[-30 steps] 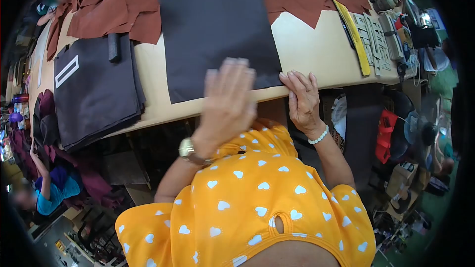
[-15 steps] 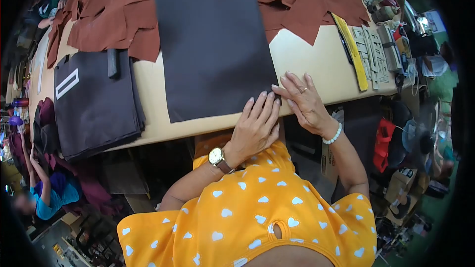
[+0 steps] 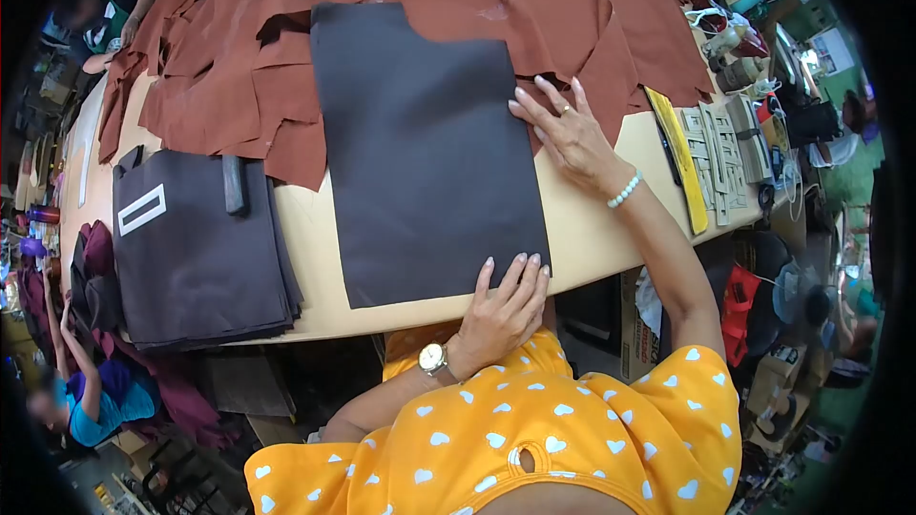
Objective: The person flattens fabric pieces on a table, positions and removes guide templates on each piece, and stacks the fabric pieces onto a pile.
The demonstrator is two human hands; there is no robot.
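A dark fabric piece (image 3: 429,172) with a curved cut at its upper right lies flat on the pale table (image 3: 596,238). My left hand (image 3: 506,310), with a watch on its wrist, rests fingertips on the piece's lower right corner at the table's front edge, fingers spread a little. Farther up, my right hand (image 3: 572,138), with a beaded bracelet, touches the piece's right edge with its fingertips, fingers apart. Neither hand grips anything. Left of the piece sits a stack of dark fabric (image 3: 205,257) with a white rectangular frame (image 3: 142,210) and a dark bar (image 3: 234,185) on top.
Brown fabric pieces (image 3: 219,86) spread across the table's back. At right lie a yellow strip (image 3: 677,162) and pale slotted templates (image 3: 714,157). One person (image 3: 110,401) is at the lower left, another (image 3: 114,14) at the upper left.
The view has shifted, and more of the dark piece's top shows. My right hand has moved up along its right edge. My left hand has gone from mid-piece to the lower right corner.
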